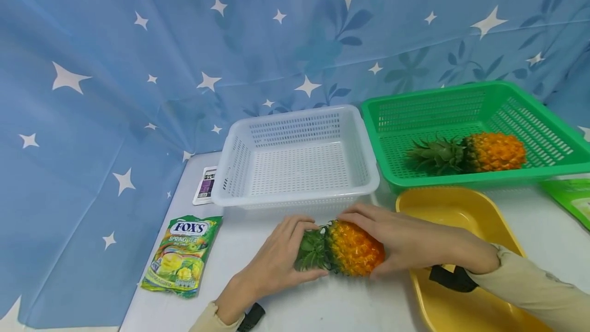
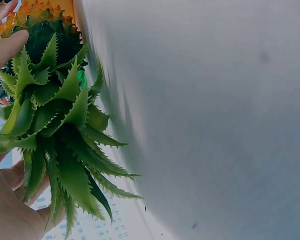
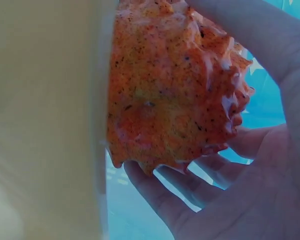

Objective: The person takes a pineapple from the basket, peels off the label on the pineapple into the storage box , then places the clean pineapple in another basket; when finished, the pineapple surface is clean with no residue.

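A small pineapple (image 1: 355, 250), orange with a green crown, lies sideways on the white table between both hands. My left hand (image 1: 281, 257) holds it at the crown, with the fingers on the far side and the thumb on the near side. The toothed leaves (image 2: 65, 130) fill the left part of the left wrist view. My right hand (image 1: 396, 234) grips the fruit's rounded end. In the right wrist view, the bumpy orange skin (image 3: 165, 95) sits between the thumb and the curled fingers (image 3: 162, 195).
Behind the hands stands a white basket (image 1: 295, 201). A green basket (image 1: 461, 181) at right holds another pineapple (image 1: 495, 152). Beneath the right forearm is a yellow basin (image 1: 461, 204). A candy bag (image 1: 182, 257) and a printed card (image 1: 205, 186) lie left; a green packet (image 1: 573, 199) lies far right.
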A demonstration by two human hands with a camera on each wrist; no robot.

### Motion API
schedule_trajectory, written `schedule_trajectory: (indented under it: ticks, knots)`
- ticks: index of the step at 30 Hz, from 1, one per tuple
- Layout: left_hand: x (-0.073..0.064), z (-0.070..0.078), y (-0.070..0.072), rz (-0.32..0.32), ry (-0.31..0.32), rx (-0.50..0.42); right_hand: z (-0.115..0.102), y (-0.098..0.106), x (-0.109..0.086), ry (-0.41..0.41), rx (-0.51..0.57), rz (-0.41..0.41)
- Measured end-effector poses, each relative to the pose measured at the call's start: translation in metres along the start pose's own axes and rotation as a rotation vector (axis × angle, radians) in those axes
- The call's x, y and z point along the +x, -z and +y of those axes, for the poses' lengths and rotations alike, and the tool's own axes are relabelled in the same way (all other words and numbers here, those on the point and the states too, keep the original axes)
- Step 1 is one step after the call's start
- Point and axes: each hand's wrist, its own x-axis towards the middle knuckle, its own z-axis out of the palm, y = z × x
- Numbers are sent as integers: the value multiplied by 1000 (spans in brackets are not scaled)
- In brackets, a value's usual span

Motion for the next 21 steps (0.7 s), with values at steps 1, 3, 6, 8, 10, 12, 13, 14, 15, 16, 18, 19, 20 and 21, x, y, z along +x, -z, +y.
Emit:
schedule_trajectory:
  ticks: [1,3,6,8,10,12,13,14,15,16,18,19,20,21]
  knots:
    - [0,0,0,0,0,3,0,-1,1,-1,-5,0]
    - [-1,0,0,0,-2,10,0,-2,2,-3,-8,-2]
    - [-1,0,0,-3,-4,7,0,-4,4,-5,0,-7]
    - [-1,0,1,-8,-3,-3,0,-5,4,-6,9,-8]
    - [-1,1,1,-17,1,-14,0,-6,3,-2,24,-5]
    - [-1,1,1,-30,6,-21,0,-6,2,1,32,-2]
    - [-1,1,1,-36,10,-20,1,-6,2,5,33,1]
    - [-1,1,1,-42,15,-18,1,-6,1,9,33,4]
    - [-1,1,1,-47,19,-17,1,-7,1,14,35,7]
    - [-1,1,2,-51,23,-16,1,-7,1,17,34,10]
    - [-1,1,2,-56,32,-12,1,-8,2,28,27,17]
    - [0,1,2,-58,34,-9,1,-9,2,34,22,22]
    - [0,1,2,-59,35,-8,1,-9,3,36,20,25]
    - [0,1,2,-60,37,-8,1,-10,3,39,14,29]
